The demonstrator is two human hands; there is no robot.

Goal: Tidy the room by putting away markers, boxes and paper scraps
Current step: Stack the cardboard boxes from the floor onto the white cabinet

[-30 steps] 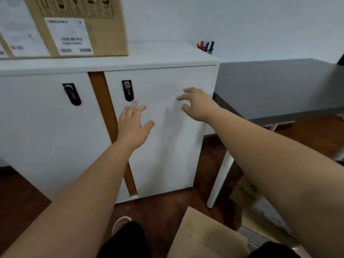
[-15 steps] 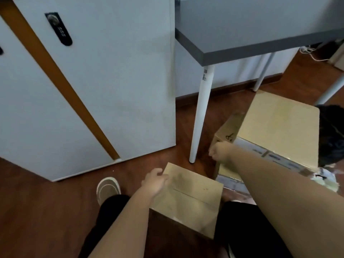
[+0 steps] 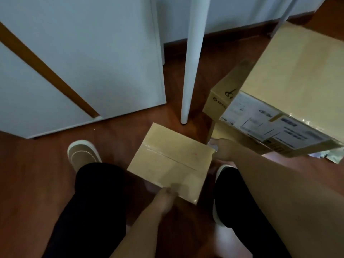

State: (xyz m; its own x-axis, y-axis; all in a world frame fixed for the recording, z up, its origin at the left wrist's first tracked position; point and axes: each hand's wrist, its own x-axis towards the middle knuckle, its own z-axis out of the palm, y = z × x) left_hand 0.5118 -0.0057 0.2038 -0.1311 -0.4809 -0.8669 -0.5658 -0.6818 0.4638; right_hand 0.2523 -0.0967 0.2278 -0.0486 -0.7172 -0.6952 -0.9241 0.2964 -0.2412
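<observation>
On the wooden floor between the person's feet lies a small cardboard box, closed, with a strip of clear tape across its top. The left hand meets the box at its near edge, fingers curled against the cardboard; the hand is blurred, so I cannot tell whether it grips the edge or only touches it. The right hand is at the box's right corner, fingers bent around or under that corner, where they are partly hidden; whether it has a firm hold cannot be told either.

Just right of the small box stands a large cardboard box, tilted in this view, with white shipping labels on its near side. It seems to rest on another flat cardboard box with black print on its side. Something crumpled and shiny shows below the large box's right corner, too small to make out.

A white table leg comes down to the floor just beyond the small box. To the left is a white cabinet with a brown strip between its doors. A tan shoe with a white sole is planted left of the box, and black trouser legs flank it on both sides.
</observation>
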